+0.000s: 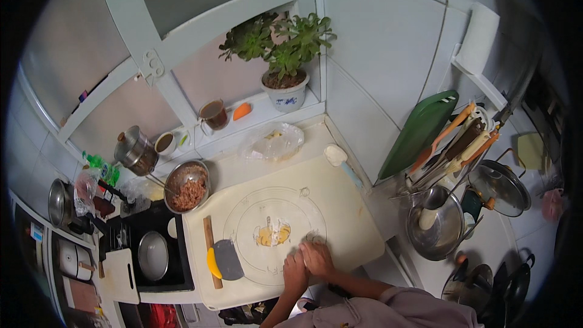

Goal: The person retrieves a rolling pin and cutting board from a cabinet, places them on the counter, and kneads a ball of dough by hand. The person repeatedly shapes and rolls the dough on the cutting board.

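Observation:
My left hand (295, 273) and my right hand (316, 257) meet at the near edge of a cream silicone pastry mat (355, 218). Their fingers curl in together over a small pale piece, perhaps dough, which they mostly cover. Just beyond them, a yellow printed picture dusted with flour (273, 234) shows within the mat's printed rings. On the mat's left side lie a wooden rolling pin (208, 232) and a dough scraper with a grey blade and yellow handle (227, 259). At the mat's far left corner, a steel bowl (207, 191) holds minced meat (189, 193).
A scoop of flour (336, 156) and a plastic bag (273, 141) lie at the back. Left, a pot (153, 255) sits on a black cooktop. Right stand a green cutting board (419, 132), utensils and a steel basin (435, 237). A potted plant (286, 93) occupies the sill.

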Available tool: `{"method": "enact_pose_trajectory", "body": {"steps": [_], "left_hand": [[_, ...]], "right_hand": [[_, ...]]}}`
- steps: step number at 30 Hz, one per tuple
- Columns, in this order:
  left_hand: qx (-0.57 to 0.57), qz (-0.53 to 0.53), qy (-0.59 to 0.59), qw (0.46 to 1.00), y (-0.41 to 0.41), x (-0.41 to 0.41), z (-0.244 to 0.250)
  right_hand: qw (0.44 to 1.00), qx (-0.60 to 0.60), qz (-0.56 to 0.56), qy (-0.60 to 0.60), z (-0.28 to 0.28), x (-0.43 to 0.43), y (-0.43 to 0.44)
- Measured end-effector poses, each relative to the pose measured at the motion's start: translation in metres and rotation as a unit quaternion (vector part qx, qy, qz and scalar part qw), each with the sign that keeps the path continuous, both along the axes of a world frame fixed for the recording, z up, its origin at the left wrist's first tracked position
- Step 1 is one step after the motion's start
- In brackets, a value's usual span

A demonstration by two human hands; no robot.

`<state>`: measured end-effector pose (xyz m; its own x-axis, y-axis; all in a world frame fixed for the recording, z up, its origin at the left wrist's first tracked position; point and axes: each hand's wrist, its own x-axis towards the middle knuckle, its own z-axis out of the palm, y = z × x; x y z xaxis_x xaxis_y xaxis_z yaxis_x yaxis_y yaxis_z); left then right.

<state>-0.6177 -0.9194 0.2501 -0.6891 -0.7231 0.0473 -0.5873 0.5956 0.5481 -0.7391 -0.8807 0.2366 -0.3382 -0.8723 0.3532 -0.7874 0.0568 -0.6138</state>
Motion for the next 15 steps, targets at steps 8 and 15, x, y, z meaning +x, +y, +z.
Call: {"method": "enact_pose_trajectory", "body": {"steps": [8, 15], "left_hand": [[0.112, 0.153, -0.029, 0.981, -0.039, -0.042, -0.010], [0.061, -0.026, -0.043, 0.997, -0.063, -0.037, 0.014]], "right_hand": [[0.990, 0.039, -0.123, -0.059, -0.024, -0.023, -0.069], [0.893, 0.111, -0.172, -0.401, -0.049, -0.025, -0.065]]}}
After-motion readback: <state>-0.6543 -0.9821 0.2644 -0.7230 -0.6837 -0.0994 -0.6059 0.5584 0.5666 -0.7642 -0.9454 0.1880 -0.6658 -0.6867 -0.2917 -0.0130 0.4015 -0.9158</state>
